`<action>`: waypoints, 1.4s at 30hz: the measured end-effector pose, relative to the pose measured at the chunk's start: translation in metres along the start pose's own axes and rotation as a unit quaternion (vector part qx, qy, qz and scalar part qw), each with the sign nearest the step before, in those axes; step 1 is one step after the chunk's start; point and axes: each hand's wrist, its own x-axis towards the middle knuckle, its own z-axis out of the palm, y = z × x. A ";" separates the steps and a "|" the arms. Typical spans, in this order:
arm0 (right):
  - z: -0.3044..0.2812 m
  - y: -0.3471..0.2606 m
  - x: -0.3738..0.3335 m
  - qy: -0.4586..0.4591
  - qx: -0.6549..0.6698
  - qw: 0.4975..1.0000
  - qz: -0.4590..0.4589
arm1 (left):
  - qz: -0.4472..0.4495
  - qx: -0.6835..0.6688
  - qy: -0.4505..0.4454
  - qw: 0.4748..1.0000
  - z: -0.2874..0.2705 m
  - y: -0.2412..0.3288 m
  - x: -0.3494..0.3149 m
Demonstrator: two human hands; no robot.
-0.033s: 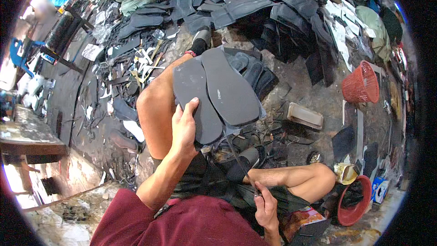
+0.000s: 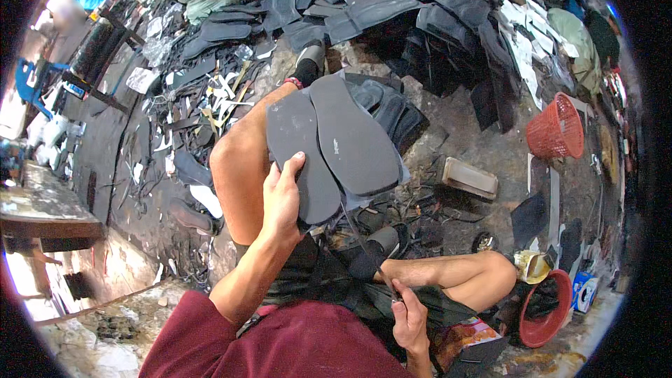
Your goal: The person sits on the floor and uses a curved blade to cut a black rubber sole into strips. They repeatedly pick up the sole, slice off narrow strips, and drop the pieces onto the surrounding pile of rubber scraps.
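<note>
My left hand point(image 2: 283, 192) grips a pair of dark grey shoe soles by the near edge, thumb on top and fingers hidden underneath. The left sole point(image 2: 299, 154) and the right sole point(image 2: 357, 140) lie side by side, with a thin pale sheet showing past the right one's rim. Lower down, my right hand point(image 2: 409, 318) is closed on a long, thin dark strip point(image 2: 362, 238) that runs up to the gap at the soles' near end. Whether this strip is a blade or cut material I cannot tell.
Black sole sheets point(image 2: 378, 7) are heaped on the floor ahead. Offcuts point(image 2: 217, 98) litter the left side beyond my bent knee. To the right are a red basket point(image 2: 555, 126), a pale tray point(image 2: 470, 178) and a red tub point(image 2: 568, 308). A low wooden table point(image 2: 49, 227) stands at left.
</note>
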 end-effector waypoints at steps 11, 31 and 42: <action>0.033 0.006 0.046 -0.028 0.008 1.000 -0.012 | 0.008 0.001 -0.011 1.000 -0.009 -0.010 -0.004; 0.166 0.043 0.197 0.015 0.094 0.984 -0.153 | 0.005 -0.010 -0.027 1.000 -0.027 -0.016 0.004; 0.106 0.013 0.267 -0.059 0.135 0.984 -0.098 | 0.035 0.073 -0.073 0.994 -0.052 -0.032 -0.007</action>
